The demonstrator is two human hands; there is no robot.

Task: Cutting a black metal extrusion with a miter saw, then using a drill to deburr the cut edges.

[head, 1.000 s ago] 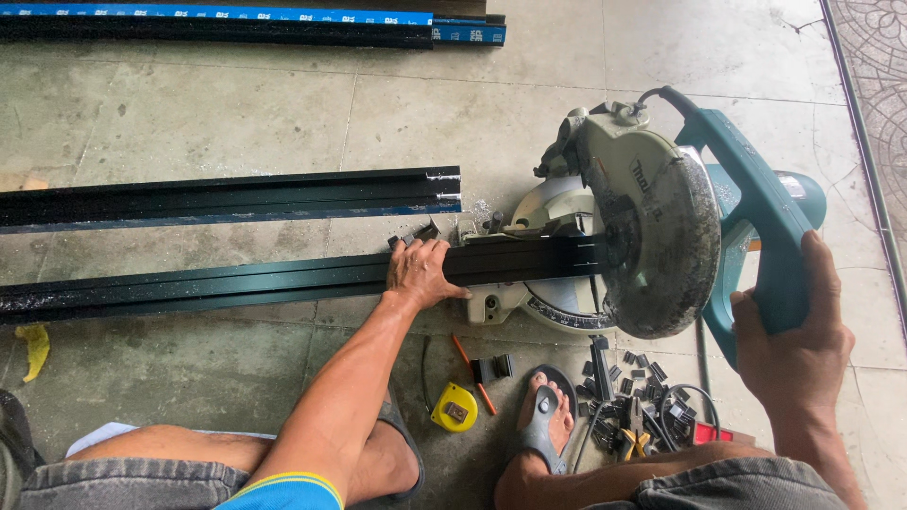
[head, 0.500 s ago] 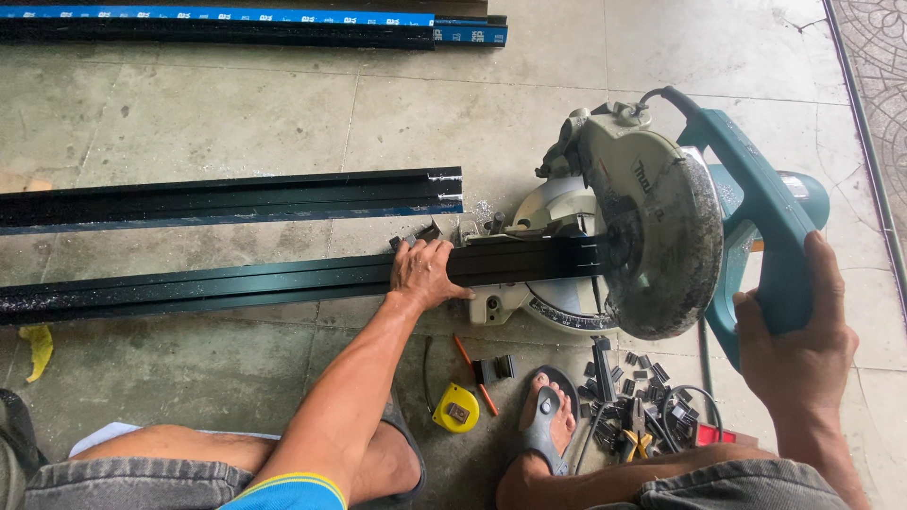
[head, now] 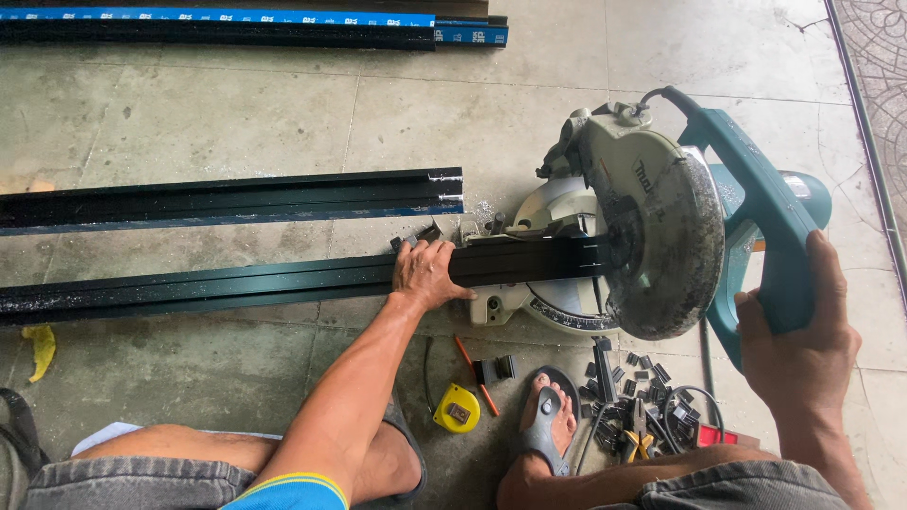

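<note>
Right now our left hand (head: 427, 274) lies flat, fingers spread and pressing down on the long dark aluminium profile (head: 236, 281), pinning it against the fence of the miter saw (head: 605, 255). Our right hand (head: 798, 340) is wrapped shut around the saw's teal handle (head: 756, 203), fingers curled out of sight behind it.

Outward from the left hand, the profile runs away to the left across the concrete floor (head: 236, 123), and its right end passes under the round blade guard (head: 666, 246), which sits low over the bar. We judge the cut to be in hand rather than finished: whether the blade has gone through the bar we cannot tell, since the guard hides the spot (no loose piece shows on the far side).

Counting what shows: one profile at the saw, one more bundle of dark profile (head: 231, 198) lying parallel just beyond it with its end squared off, and another dark bundle with blue wrap (head: 255, 24) at the top edge. Near our sandalled foot (head: 543, 416) lie one yellow tape measure (head: 457, 409), one red pencil (head: 475, 375), and a scatter of small dark offcuts (head: 633, 378) too many and too jumbled to count.
</note>
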